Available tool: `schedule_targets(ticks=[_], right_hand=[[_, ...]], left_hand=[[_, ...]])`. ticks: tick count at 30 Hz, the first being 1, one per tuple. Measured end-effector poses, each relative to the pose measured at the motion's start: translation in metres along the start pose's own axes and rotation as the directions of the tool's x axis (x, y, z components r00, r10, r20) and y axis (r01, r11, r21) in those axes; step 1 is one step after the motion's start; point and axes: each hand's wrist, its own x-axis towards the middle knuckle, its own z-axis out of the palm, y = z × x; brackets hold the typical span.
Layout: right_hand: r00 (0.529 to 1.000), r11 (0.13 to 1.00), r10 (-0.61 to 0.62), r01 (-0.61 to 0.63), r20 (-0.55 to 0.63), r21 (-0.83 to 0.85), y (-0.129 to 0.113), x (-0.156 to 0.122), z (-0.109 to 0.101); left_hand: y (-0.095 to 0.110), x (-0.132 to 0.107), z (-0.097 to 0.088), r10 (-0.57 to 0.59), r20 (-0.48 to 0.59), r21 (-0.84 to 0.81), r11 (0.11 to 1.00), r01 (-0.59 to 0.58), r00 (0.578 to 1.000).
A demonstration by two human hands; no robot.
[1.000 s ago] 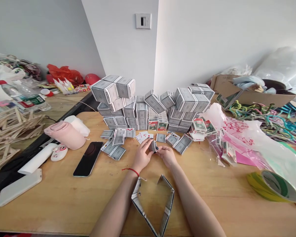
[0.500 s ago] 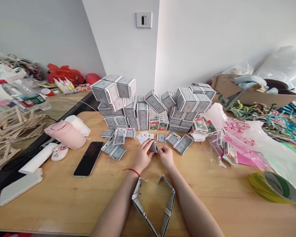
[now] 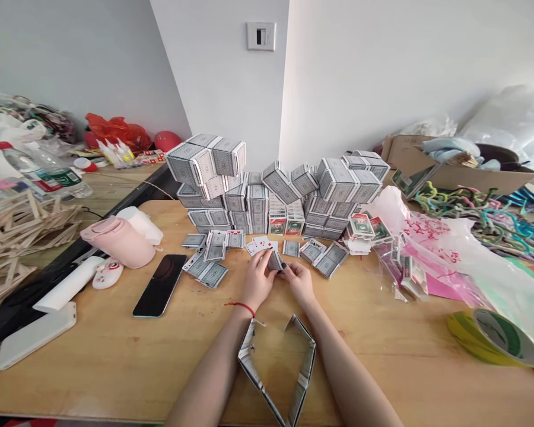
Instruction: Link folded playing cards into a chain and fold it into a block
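Observation:
Between my two hands, above the middle of the table, is a grey-backed playing card (image 3: 275, 261). My left hand (image 3: 258, 279), with a red string at its wrist, grips the card from the left side. On the card's lower right edge, the fingers of my right hand (image 3: 298, 280) are pinched. Face-up cards (image 3: 257, 244) lie just beyond my left fingertips. A linked chain of folded cards (image 3: 309, 362) stands between my forearms in an open diamond shape. Behind my hands rise stacked blocks of folded cards (image 3: 258, 204).
Left on the table are a black phone (image 3: 159, 286), a pink cup-like object (image 3: 118, 242), a white mouse (image 3: 107, 274) and a white slab (image 3: 38, 336). Loose folded cards (image 3: 210, 273) lie ahead. To the right are a yellow tape roll (image 3: 463, 335) and plastic bags (image 3: 445, 243).
The card was curved between my fingers half a second ago; now it is flatter, with more of its back showing. My hands have stayed in nearly the same place.

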Motion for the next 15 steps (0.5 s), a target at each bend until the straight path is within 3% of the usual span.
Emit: schedule_targets(ticks=[3,7,15], right_hand=[[0.988,0.984,0.098,-0.113,0.117,0.135,-0.006,0.001,-0.006],[0.966,0.979,0.164,-0.185,0.198,0.09,-0.008,0.004,-0.014],[0.984,0.99,0.136,-0.139,0.118,0.015,0.004,0.008,-0.014]], left_hand=[[0.0,0.0,-0.002,0.01,0.022,-0.019,1.0,-0.01,1.0],[-0.001,0.0,-0.005,0.052,0.095,-0.079,0.996,-0.045,0.994],[-0.001,0.001,-0.006,0.069,0.115,-0.119,0.991,-0.055,0.991]])
